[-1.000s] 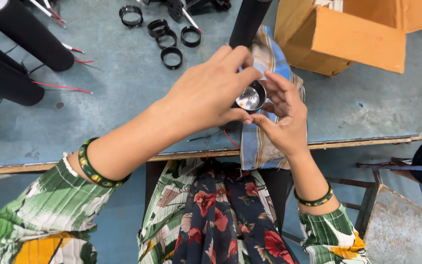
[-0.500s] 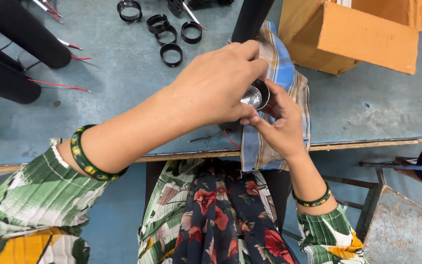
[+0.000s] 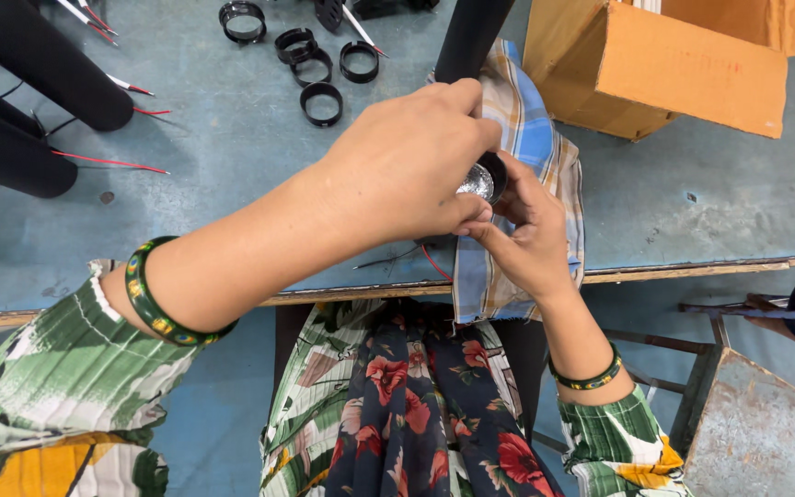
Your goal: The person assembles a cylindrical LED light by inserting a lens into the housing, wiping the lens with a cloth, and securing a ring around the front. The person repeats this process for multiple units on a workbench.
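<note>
Both hands meet over the front edge of a blue-green worktable [image 3: 195, 184]. My left hand [image 3: 407, 166] covers the top of a small black round part with a shiny silver reflector inside [image 3: 480, 179], fingers curled down on it. My right hand [image 3: 522, 235] grips the same part from below and the right side. Under them lies a checked blue and tan cloth [image 3: 531, 138] that hangs over the table edge. A black tube [image 3: 471, 37] stands just behind my left hand. Most of the round part is hidden by my fingers.
Several black rings [image 3: 322, 69] lie at the back of the table. Thick black tubes with red and white wires [image 3: 29, 83] lie at the far left. An open cardboard box [image 3: 655, 64] stands at the back right. A rusty metal stool [image 3: 766, 414] is at the lower right.
My left hand has slid a little lower and further over the round part, hiding more of its reflector. My right hand has turned slightly beneath it.
</note>
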The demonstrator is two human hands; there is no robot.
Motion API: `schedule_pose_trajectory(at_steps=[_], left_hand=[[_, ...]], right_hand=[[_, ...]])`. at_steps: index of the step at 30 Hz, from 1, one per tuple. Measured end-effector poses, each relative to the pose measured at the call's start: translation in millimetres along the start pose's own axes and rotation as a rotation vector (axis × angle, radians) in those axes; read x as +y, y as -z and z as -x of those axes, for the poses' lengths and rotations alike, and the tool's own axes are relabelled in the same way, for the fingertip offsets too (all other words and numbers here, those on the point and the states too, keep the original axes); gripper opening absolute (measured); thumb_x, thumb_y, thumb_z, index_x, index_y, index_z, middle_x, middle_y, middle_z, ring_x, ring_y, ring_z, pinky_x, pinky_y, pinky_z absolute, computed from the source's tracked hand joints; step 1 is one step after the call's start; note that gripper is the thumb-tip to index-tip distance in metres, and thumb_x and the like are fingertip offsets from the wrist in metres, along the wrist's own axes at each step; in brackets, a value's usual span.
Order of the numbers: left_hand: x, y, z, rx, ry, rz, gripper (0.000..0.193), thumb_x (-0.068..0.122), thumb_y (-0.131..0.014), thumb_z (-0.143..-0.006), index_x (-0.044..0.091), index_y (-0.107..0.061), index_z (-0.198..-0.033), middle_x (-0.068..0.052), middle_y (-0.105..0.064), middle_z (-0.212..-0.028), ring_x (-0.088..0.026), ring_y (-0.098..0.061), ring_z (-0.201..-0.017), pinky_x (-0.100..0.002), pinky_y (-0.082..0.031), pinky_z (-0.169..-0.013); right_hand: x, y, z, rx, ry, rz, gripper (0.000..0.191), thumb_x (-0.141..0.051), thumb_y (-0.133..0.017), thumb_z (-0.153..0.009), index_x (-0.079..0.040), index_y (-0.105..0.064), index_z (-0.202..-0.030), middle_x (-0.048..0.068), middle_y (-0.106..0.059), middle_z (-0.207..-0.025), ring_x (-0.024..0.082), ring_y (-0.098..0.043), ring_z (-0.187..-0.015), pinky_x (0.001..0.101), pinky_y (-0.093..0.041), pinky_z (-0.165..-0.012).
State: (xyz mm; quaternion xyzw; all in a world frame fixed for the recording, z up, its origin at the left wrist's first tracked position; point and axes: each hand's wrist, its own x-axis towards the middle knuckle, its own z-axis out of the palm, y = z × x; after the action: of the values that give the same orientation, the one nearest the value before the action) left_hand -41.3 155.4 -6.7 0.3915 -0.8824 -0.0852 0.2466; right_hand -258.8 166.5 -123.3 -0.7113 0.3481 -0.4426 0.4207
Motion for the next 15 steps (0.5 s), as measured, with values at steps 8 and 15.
schedule_pose_trajectory(at_steps=[8, 15], left_hand=[[3.3, -3.4, 2.8, 0.045, 0.011, -0.021, 0.047, 0.032, -0.092, -0.062, 0.001, -0.072, -0.091, -0.014, -0.059, -0.101, -0.034, -0.065, -0.099, -0.045, -0.055, -0.071], [2.6, -2.0, 2.7, 0.060, 0.012, -0.027, 0.048, 0.031, -0.092, -0.062, 0.002, -0.069, -0.092, -0.012, -0.058, -0.100, -0.033, -0.063, -0.100, -0.046, -0.055, -0.069]], right_hand=[[0.4, -0.6, 0.6, -0.003, 0.013, 0.017, 0.071, -0.004, -0.079, -0.093, 0.003, -0.043, -0.153, 0.011, -0.067, -0.129, 0.015, -0.067, -0.118, 0.0330, -0.057, -0.104], [-8.4, -3.0, 0.2, 0.016, 0.040, 0.076, 0.068, -0.002, -0.076, -0.095, 0.003, -0.041, -0.153, 0.015, -0.065, -0.132, 0.017, -0.069, -0.115, 0.0322, -0.060, -0.098]])
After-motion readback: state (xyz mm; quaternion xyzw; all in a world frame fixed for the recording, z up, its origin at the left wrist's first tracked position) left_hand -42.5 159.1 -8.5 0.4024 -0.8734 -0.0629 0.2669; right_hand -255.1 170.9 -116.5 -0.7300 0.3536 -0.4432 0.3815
